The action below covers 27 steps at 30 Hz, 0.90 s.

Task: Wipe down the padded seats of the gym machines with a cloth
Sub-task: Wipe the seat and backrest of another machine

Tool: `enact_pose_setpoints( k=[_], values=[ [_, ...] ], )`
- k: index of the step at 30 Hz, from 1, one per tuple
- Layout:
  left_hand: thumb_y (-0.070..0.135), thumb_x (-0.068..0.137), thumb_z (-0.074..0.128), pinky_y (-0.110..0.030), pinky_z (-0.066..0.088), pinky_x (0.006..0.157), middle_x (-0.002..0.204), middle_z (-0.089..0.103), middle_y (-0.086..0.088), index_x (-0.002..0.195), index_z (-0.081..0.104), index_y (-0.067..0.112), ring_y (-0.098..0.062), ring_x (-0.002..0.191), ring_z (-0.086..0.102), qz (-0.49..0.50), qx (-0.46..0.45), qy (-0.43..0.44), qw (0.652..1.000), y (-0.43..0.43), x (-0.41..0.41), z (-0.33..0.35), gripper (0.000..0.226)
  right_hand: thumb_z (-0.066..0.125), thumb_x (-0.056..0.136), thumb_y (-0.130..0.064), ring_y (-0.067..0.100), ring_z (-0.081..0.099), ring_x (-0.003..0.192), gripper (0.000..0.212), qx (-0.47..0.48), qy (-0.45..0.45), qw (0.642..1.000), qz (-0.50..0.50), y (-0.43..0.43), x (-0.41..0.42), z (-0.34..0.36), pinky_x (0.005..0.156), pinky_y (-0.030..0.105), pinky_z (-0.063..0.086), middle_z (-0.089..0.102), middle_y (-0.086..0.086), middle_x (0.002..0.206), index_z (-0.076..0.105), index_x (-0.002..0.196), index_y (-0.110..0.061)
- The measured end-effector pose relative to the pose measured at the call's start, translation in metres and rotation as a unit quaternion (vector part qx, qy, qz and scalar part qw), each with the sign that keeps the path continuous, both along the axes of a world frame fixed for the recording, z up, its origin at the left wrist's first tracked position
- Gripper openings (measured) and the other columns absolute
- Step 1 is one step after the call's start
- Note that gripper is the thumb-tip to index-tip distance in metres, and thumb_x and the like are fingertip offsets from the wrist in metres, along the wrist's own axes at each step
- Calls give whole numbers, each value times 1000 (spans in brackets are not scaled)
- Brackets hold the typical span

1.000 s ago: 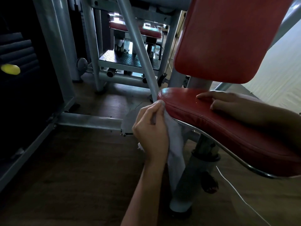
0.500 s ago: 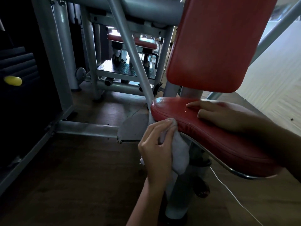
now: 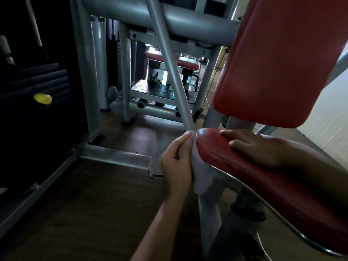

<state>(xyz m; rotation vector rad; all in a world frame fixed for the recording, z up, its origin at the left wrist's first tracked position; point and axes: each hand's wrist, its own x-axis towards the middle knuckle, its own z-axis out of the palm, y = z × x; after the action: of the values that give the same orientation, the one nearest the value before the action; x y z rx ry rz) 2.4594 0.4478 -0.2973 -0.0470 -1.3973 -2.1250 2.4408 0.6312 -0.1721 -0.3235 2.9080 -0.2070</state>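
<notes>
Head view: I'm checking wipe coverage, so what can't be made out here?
In the head view:
Seat: right end cut off by the frame edge; top partly under the right hand.
Cloth: largely behind the left hand.
Backrest: top cut off by the upper edge.
Dirt or damp: too dim.

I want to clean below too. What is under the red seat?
A chrome rim and a grey post, above wood floor. The cloth in the left hand hangs off the front edge, covering part of the post. The underside itself is unseen.
</notes>
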Motion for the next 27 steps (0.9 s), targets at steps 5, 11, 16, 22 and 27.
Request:
enact_pose_setpoints(
  k=[5,11,16,22,27],
  values=[
    [16,104,51,-38,38,118,144,56,18,137,58,29,-2,141,44,-39,-30,-11,999,19,15,-22,36,27,102,-58,23,35,144,47,14,0,1000,-7,0,0,0,120,51,24,30,-10,160,23,149,-57],
    [22,108,43,-24,35,118,151,48,14,146,50,24,4,142,38,-49,-86,-12,995,17,5,-19,38,28,98,-57,22,34,145,52,11,2,1000,-10,-4,4,3,120,51,23,31,-9,159,25,149,-55],
    [21,108,41,-22,47,105,133,61,8,133,63,15,0,126,56,-62,-14,-26,998,16,-17,-13,34,23,91,-67,21,33,146,54,11,-2,1000,-16,-4,4,3,119,54,23,31,-12,158,24,146,-61],
    [22,108,41,-20,47,104,132,62,9,134,61,16,1,125,56,-61,-23,-22,998,19,-11,-12,34,18,83,-76,22,31,146,58,15,-1,1000,-20,-2,-1,0,116,58,26,28,-15,159,20,140,-68],
    [29,109,38,-30,51,102,128,65,8,131,63,21,-5,121,61,-92,0,-54,994,15,-20,-6,35,13,67,-83,21,30,147,56,-3,6,1000,-25,-2,-3,-3,116,61,24,28,-17,158,18,122,-81]
  ],
)
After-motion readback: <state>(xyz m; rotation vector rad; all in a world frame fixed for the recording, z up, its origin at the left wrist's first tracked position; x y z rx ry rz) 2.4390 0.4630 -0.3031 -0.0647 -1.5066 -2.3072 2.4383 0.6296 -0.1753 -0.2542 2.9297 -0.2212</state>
